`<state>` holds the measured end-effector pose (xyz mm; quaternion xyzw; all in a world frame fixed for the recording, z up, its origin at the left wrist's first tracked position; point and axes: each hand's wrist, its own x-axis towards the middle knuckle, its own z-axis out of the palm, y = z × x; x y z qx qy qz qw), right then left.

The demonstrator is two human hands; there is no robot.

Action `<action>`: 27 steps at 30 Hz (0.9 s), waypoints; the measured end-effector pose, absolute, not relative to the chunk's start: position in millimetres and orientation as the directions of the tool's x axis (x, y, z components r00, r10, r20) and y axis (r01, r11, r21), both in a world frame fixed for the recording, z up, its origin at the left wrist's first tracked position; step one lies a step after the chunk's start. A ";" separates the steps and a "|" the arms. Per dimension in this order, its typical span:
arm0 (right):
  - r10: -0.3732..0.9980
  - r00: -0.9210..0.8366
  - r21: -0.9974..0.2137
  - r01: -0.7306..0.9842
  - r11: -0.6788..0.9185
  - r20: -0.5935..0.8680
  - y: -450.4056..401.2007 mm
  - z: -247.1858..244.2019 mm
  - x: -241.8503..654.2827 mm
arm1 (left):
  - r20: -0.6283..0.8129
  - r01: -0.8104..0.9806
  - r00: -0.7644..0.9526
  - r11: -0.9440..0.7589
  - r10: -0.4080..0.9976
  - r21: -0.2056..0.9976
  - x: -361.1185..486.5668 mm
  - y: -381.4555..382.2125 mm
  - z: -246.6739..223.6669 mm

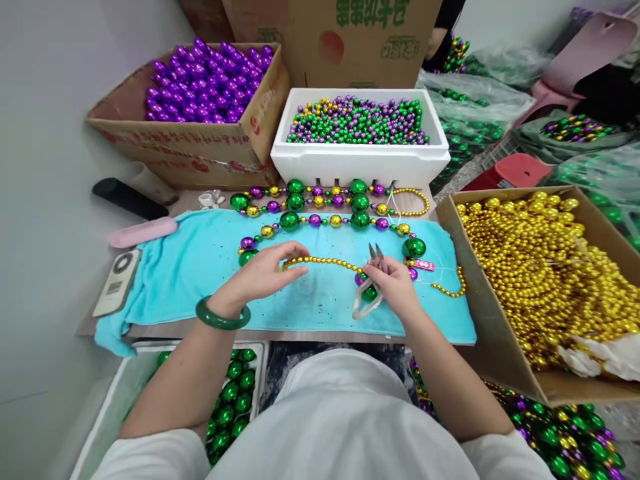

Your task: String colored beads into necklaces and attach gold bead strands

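Note:
A short strand of gold beads (330, 261) runs between my two hands above the turquoise towel (310, 303). Its left end lies at the curved fingers of my left hand (270, 270), whose thumb and fingertips are apart. My right hand (393, 283) pinches the other end and also holds small pliers (377, 259), jaws pointing up and away, pale handles below. Beside it, a big green bead (369, 292) hangs or lies near the handles. Behind the hands, a string of large green, purple and gold beads (335, 220) curves across the towel.
Purple beads fill a cardboard box (175, 150) at back left; small mixed beads fill a white foam box (360, 160). Gold strands fill a box (495, 320) at right. A phone-like device (117, 283) and a pink tray (144, 233) lie left. Green beads sit in a foam box (257, 373) below.

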<state>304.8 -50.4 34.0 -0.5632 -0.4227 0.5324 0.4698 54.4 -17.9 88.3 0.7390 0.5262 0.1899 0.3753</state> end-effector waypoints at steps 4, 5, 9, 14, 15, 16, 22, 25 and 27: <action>0.975 -0.017 -0.974 -0.037 -0.223 -0.223 -51.9 35.4 295.3 | -0.074 0.555 0.527 -0.277 0.847 0.784 82.5 -24.0 65.8; 0.975 -0.032 -0.975 -0.034 -0.222 -0.221 -52.1 35.5 293.3 | -0.060 0.501 0.565 -0.284 0.823 0.818 90.3 -25.2 59.2; 0.977 -0.045 -0.977 -0.037 -0.210 -0.208 -52.6 38.5 294.6 | -0.109 0.498 0.617 -0.279 0.780 0.821 107.6 -20.5 33.4; 0.955 -0.076 -0.938 -0.183 -0.295 -0.286 -50.7 49.0 314.8 | -0.101 0.725 0.522 -0.379 0.847 0.575 98.0 1.0 7.1; 0.954 -0.060 -0.930 -0.210 -0.301 -0.295 -49.8 50.8 318.9 | -0.138 0.717 0.533 -0.359 0.835 0.597 94.7 4.9 5.1; 0.954 -0.034 -0.926 -0.232 -0.297 -0.297 -48.9 52.3 322.4 | -0.177 0.695 0.545 -0.323 0.820 0.643 92.1 8.2 4.6; 0.962 -0.012 -0.916 -0.301 -0.265 -0.274 -44.6 57.2 325.4 | -0.117 0.478 0.677 -0.314 0.726 0.820 102.8 9.4 13.5; 0.979 -0.009 -0.934 -0.299 -0.197 -0.203 -43.8 59.2 325.8 | -0.256 0.505 0.730 -0.246 0.634 0.827 108.5 9.9 18.5; 0.986 0.027 -0.942 -0.302 -0.147 -0.162 -42.9 58.9 329.9 | -0.355 0.549 0.670 -0.115 0.652 0.828 99.2 15.5 30.1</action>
